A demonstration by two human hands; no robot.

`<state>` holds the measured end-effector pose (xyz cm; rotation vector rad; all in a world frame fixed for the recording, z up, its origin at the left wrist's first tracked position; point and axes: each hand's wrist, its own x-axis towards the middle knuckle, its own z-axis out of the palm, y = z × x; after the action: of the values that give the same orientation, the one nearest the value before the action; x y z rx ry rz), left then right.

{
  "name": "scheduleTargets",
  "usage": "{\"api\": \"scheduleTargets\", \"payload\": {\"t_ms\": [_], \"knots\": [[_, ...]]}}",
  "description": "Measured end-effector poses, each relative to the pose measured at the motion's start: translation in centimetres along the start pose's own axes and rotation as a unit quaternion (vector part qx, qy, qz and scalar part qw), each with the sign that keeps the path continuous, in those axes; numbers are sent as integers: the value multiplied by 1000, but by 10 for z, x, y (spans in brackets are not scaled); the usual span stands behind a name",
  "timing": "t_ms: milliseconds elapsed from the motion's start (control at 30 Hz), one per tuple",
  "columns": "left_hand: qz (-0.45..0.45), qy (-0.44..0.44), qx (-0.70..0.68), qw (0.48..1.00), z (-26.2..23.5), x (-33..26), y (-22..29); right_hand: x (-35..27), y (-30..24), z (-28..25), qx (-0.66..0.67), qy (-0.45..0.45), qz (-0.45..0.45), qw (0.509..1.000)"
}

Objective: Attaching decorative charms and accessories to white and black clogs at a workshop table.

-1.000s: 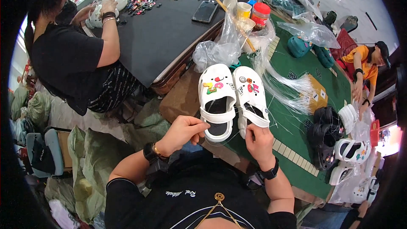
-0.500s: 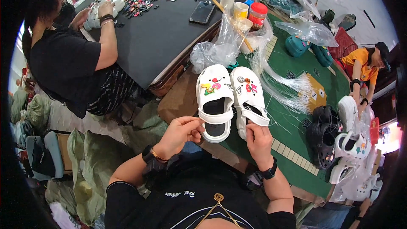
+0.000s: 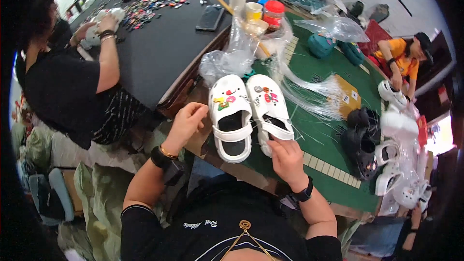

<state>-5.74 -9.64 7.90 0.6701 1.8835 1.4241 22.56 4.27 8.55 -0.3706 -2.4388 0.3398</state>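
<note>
Two white clogs with colourful charms on their toes lie side by side at the near edge of the green table. My right hand (image 3: 287, 158) pinches the heel strap of the right clog (image 3: 274, 112). Off to the left of the left clog (image 3: 233, 135), my left hand (image 3: 186, 122) is raised with its fingers curled and the fingertips together. Whatever those fingertips may hold is too small to make out. Thin clear strands (image 3: 309, 101) fan out on the table beyond the right clog, and some loose ends show near its strap.
A crumpled clear bag (image 3: 224, 65), a red-lidded jar (image 3: 273, 15) and a yellow cup (image 3: 253, 11) stand beyond the clogs. Black clogs (image 3: 360, 142) and more white clogs are at the right. One co-worker (image 3: 58, 87) handles a white clog at the left, another (image 3: 403, 58) at the far right.
My left hand has come off the left clog's strap and moved up and to the left. My right hand stays at the right clog's strap. The far-right co-worker now has a clog lifted.
</note>
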Motion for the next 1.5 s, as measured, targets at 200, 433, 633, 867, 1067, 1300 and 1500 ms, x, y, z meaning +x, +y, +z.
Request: {"api": "scheduleTargets", "payload": {"t_ms": [200,433,633,867,1067,1300,1500], "knots": [[-31,-25,-27,999,3,16,9,-23,9,-27,42,79,-43,995],[-1,-34,-50,998,7,27,1,7,46,-30,140,151,309,929],[25,-18,-24,999,11,27,3,15,99,14,166,-8,444,880],[174,2,-6,985,30,27,14,36,105,22,235,18,466,853],[172,-40,18,984,44,24,34,34,117,29,279,56,418,863],[139,-108,-61,982,65,20,70,73,71,-13,354,152,341,857],[164,-175,-80,968,91,5,108,91,26,-37,313,171,231,905]]}}
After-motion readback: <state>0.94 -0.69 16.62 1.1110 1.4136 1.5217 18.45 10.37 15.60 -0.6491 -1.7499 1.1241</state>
